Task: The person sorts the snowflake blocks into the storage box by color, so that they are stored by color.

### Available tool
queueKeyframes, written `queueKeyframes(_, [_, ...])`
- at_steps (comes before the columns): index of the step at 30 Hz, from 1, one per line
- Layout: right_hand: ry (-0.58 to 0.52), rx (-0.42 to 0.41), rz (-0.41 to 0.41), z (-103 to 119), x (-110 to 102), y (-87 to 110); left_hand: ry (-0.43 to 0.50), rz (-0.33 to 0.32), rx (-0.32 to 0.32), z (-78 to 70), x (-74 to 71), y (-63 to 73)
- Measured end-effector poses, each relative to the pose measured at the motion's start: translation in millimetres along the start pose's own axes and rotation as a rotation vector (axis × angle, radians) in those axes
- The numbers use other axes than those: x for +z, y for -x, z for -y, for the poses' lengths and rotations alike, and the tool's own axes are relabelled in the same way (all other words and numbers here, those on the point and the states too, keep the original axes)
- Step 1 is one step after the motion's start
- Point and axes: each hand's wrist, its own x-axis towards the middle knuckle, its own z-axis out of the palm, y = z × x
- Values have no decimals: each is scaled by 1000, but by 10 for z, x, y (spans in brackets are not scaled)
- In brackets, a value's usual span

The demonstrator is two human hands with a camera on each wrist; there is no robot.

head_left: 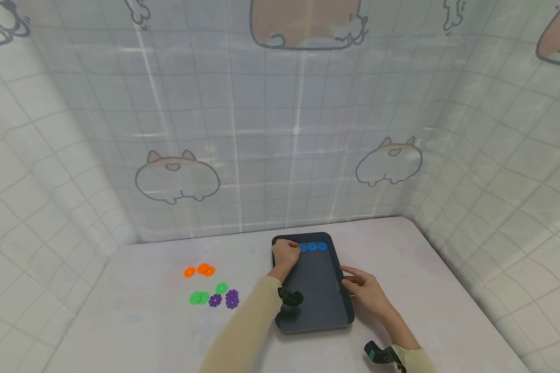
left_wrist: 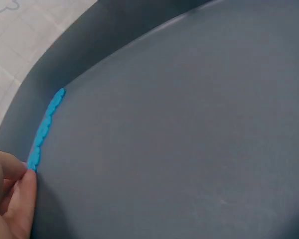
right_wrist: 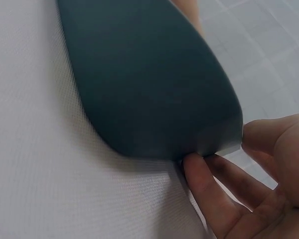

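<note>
Inside the dark grey tray (head_left: 317, 290), a row of blue snowflake discs (head_left: 313, 247) lies along the far wall. My left hand (head_left: 285, 254) is at the tray's far left corner, its thumb and finger pinching a blue disc at the row's end. The left wrist view shows these fingertips on the blue row (left_wrist: 42, 132), mostly covering the end disc. On the tray's right side my right hand (head_left: 369, 294) holds the wall. In the right wrist view its fingers (right_wrist: 209, 194) touch the lower edge of the tray wall (right_wrist: 154, 89), with another digit at the rim.
Left of the tray, on the white table (head_left: 140, 321), lie orange discs (head_left: 203, 269), green discs (head_left: 199, 298) and purple discs (head_left: 232, 299). A patterned curtain (head_left: 270, 114) stands behind the table and along both sides.
</note>
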Motion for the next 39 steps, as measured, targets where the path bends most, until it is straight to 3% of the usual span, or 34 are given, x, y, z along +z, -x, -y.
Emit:
queueKeyframes(5, [-22,7,1,21,3,-1,88,84,-77,-88,-127,33])
queueKeyframes(8, [-33,9,5,27,-1,2,181,162,-86,-156,-237,30])
queueKeyframes(13, [-24,4,17,18,16,2,312,299,-65,-192,-563,35])
queueKeyframes(18, [-11,8,19,-12,11,-16,284,388,10,-92,-943,107])
queueKeyframes(24, [2,7,20,-31,-18,3,148,404,92,95,-1325,247])
queueKeyframes(31, [4,6,11,-22,-29,35,-38,341,151,379,-1763,435])
queueKeyframes(39, [1,1,27,6,3,41,-88,299,120,731,-2218,638])
